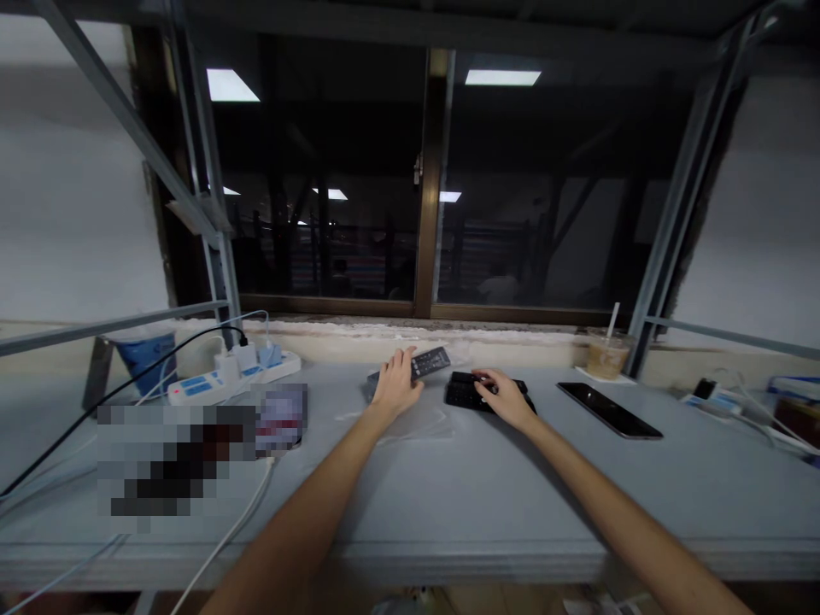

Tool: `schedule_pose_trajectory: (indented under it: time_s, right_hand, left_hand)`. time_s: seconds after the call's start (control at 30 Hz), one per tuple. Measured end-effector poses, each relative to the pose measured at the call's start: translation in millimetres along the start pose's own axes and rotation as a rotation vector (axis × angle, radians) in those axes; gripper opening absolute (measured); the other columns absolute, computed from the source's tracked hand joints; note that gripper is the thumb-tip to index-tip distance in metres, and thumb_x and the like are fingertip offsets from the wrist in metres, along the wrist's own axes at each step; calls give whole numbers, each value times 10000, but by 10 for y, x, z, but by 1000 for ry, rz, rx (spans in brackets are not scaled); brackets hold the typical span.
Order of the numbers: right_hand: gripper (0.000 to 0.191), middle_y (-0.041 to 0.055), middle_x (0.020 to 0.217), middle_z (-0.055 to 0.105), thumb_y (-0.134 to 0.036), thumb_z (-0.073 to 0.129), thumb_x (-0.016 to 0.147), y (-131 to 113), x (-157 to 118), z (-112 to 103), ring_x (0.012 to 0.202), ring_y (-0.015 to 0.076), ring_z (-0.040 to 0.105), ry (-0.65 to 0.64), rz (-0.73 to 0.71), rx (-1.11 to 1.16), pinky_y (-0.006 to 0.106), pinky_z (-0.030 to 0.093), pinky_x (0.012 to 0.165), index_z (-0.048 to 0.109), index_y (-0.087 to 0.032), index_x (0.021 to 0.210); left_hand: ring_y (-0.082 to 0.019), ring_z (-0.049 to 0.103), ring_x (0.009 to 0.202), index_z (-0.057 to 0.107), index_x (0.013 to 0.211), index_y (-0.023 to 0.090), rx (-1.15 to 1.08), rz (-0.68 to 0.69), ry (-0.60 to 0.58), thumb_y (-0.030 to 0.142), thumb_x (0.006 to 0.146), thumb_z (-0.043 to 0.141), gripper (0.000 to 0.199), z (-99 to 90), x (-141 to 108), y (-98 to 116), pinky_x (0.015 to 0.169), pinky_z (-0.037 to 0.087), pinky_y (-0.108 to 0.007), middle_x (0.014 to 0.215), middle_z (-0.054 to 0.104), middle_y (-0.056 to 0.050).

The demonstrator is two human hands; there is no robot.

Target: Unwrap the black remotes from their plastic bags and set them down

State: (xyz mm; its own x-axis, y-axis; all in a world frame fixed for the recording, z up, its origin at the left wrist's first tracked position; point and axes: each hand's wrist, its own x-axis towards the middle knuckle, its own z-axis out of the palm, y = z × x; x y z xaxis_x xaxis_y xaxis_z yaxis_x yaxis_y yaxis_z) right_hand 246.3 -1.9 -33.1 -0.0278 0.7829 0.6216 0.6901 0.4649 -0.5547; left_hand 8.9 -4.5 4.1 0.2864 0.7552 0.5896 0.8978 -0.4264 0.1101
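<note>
My left hand (394,382) is closed over a dark grey remote control (430,363), whose button side faces up and sticks out to the right of my fingers. Part of a grey object shows left of that hand, its kind hidden. Under and in front of the hand lies a clear plastic bag (419,427). To the right, my right hand (506,397) curls its thumb and fingers onto black remote controls (462,393) lying side by side on the table. My palm covers their right part, so their exact number is unclear.
A dark phone or tablet (608,410) lies right of my right hand, with an iced drink cup (607,354) behind it. At left are a white power strip (205,386), a blue cup (147,359), cables and a blurred-out patch. Metal frame posts (682,184) flank the window.
</note>
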Motion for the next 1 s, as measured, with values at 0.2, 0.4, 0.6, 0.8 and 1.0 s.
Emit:
schedule_pose_trajectory:
  time_s: [0.2,0.4,0.6,0.8,1.0]
  right_hand:
    - [269,66,907,657,-387,495,714,-65,51,52,834,192,603,54,107,314,325,465,770,592,-199,880]
    - [340,61,841,659,-466,537,657,-145,54,24,773,199,618,131,324,480,331,477,720,582,-189,850]
    - [351,48,799,654,-505,552,648,-222,36,-18,742,189,611,121,301,444,297,471,656,605,-190,794]
    - [302,53,847,682,-458,597,627,-211,28,-5,778,193,606,60,241,404,309,467,713,665,-195,759]
    - [353,51,822,683,-437,587,674,-109,7,3,671,165,586,-39,184,368,300,467,623,687,-198,914]
  left_hand:
    - [-217,492,984,418,1104,206,82,97,-55,228,719,472,389,-21,-14,16,889,342,-324,1098,453,-67]
    - [-217,500,951,442,1050,187,120,107,-68,223,702,475,351,7,-7,13,862,361,-324,1075,471,-73]
    - [-221,492,973,450,1042,187,120,93,-81,216,708,466,336,-13,-7,17,875,349,-333,1075,483,-72]
    - [-227,481,1005,455,1060,194,104,117,-109,218,701,492,361,-33,-14,32,891,333,-342,1107,471,-74]
    - [-231,458,1047,474,1071,211,74,145,-116,211,696,512,377,-61,-23,89,922,310,-347,1114,476,-68]
